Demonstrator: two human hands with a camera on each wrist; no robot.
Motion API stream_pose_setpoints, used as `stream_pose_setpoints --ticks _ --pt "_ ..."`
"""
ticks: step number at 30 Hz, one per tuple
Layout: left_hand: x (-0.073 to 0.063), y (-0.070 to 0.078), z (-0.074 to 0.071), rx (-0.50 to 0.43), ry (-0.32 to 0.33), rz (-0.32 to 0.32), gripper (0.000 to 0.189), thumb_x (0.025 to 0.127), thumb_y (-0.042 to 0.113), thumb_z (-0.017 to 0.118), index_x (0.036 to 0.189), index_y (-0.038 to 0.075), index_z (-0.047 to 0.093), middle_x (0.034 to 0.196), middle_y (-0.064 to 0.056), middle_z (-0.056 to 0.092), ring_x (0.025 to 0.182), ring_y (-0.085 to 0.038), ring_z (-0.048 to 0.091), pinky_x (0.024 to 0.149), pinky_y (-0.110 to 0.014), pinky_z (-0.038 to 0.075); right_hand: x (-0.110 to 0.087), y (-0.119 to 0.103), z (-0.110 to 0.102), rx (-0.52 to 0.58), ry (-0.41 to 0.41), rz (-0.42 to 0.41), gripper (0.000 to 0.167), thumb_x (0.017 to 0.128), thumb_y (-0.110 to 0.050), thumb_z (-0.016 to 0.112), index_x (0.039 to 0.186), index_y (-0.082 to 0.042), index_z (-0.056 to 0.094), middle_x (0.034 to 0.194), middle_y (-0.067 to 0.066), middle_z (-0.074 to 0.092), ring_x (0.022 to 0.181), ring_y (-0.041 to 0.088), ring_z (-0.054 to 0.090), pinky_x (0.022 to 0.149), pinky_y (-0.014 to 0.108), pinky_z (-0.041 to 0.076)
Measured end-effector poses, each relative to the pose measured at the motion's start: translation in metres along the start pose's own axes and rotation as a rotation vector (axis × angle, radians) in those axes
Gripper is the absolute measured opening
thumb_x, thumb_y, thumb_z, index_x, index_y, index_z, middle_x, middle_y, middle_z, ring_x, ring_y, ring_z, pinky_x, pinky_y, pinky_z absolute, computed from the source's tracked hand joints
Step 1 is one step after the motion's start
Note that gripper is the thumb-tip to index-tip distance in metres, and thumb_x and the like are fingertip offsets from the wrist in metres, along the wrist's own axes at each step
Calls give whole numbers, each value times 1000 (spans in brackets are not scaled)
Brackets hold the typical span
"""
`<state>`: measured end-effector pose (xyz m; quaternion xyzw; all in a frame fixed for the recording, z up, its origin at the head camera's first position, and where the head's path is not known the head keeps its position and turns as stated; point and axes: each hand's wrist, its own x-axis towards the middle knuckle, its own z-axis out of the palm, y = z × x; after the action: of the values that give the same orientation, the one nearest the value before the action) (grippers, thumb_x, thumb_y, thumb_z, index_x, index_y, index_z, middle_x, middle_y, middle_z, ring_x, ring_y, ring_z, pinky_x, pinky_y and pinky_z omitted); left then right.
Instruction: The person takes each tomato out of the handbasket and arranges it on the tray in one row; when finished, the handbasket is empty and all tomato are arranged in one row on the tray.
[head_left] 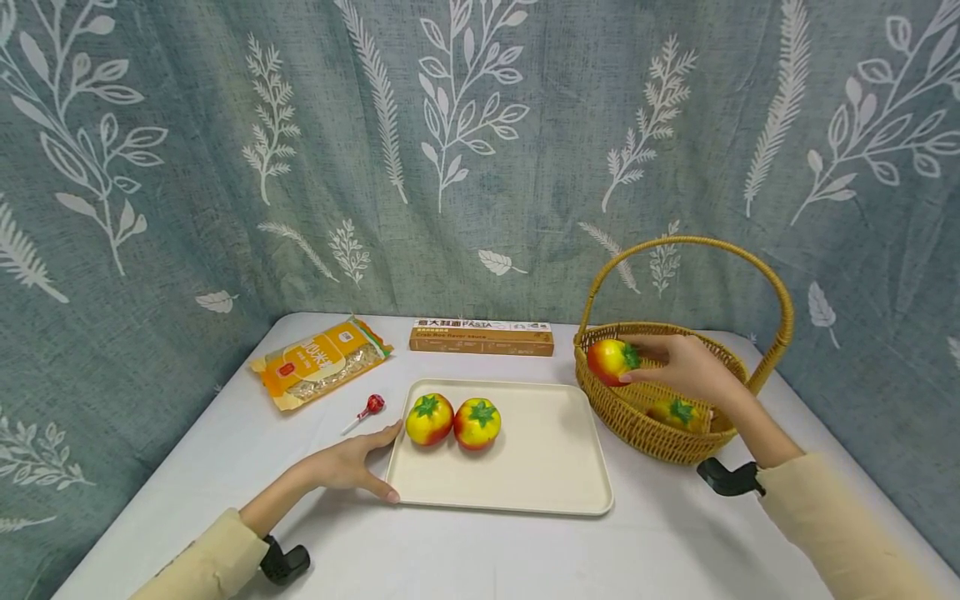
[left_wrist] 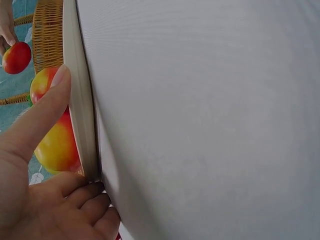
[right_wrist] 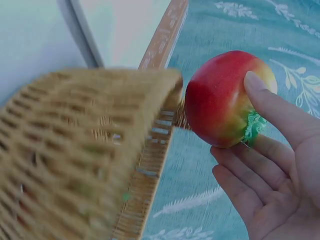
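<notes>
A red-and-yellow fruit with a green leafy cap (head_left: 612,362) is in my right hand (head_left: 678,364), pinched between thumb and fingers above the left rim of the wicker basket (head_left: 652,429). In the right wrist view, the thumb presses on the side of this fruit (right_wrist: 225,100). Another such fruit (head_left: 678,414) lies inside the basket, partly hidden. My left hand (head_left: 348,462) touches the left edge of a cream tray (head_left: 540,450), its thumb and forefinger spread at the rim. Two matching fruits, one left (head_left: 429,419) and one right (head_left: 477,423), sit side by side on the tray.
An orange food packet (head_left: 322,362) lies at the back left, with a red lollipop (head_left: 372,406) before it. A pasta box (head_left: 480,337) lies behind the tray. The basket's tall arched handle (head_left: 697,242) rises near my right hand. A patterned curtain (head_left: 480,167) hangs behind.
</notes>
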<state>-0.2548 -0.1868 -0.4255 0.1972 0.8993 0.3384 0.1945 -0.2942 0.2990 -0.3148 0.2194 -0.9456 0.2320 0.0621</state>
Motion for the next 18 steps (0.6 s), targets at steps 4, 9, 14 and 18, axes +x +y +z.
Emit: stream_pose_setpoints --ticks 4,9,14,18 --pt "0 0 0 1 0 -2 109 70 35 87 152 3 23 155 -20 25 143 -37 21 114 -55 17 1 -9 10 14 3 -26 67 81 -41 76 133 -3 58 121 23 63 107 39 62 86 51 53" --pt "-1 2 0 0 0 -3 108 70 34 87 152 2 23 155 -21 25 143 -37 20 114 -55 17 3 -16 22 35 16 -56 65 79 -37 79 131 -3 59 120 20 65 107 36 63 86 48 53" --pt "-3 4 -1 3 -3 1 108 71 32 86 152 1 23 155 -22 24 142 -39 20 114 -56 17 5 -24 32 58 14 -59 65 79 -38 79 132 -6 60 120 19 65 109 34 63 88 48 52" --pt "-2 5 0 3 -1 -6 108 71 32 86 152 1 23 155 -22 24 142 -39 20 113 -56 17 6 -28 40 109 9 -40 65 79 -36 79 133 -6 59 121 18 64 110 33 62 89 47 52"
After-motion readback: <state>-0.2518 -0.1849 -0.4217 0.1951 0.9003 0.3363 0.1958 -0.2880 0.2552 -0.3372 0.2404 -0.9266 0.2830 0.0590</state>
